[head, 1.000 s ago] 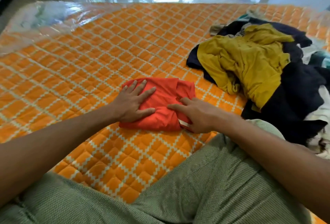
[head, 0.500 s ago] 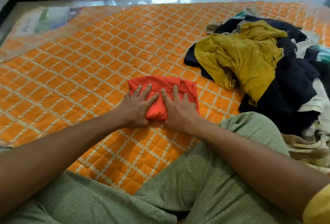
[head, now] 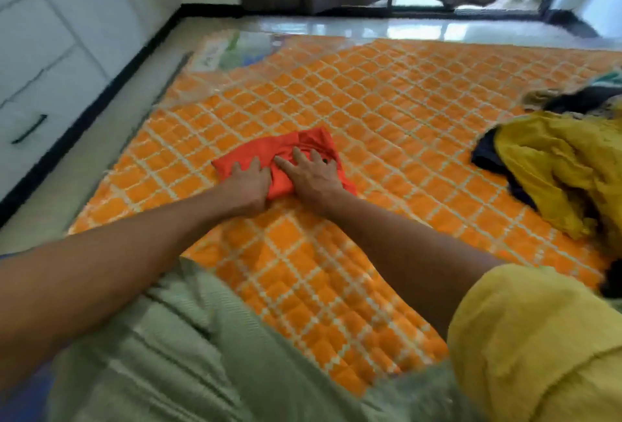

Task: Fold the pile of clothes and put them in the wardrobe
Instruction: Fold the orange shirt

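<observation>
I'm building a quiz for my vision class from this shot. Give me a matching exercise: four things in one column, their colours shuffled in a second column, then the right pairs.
Things
1. folded garment
2. top garment of the pile
3. drawer unit
4. trousers

Colours
A. white
B. pale green
C. red-orange
D. mustard yellow

Pairs: 1-C, 2-D, 3-A, 4-B
</observation>
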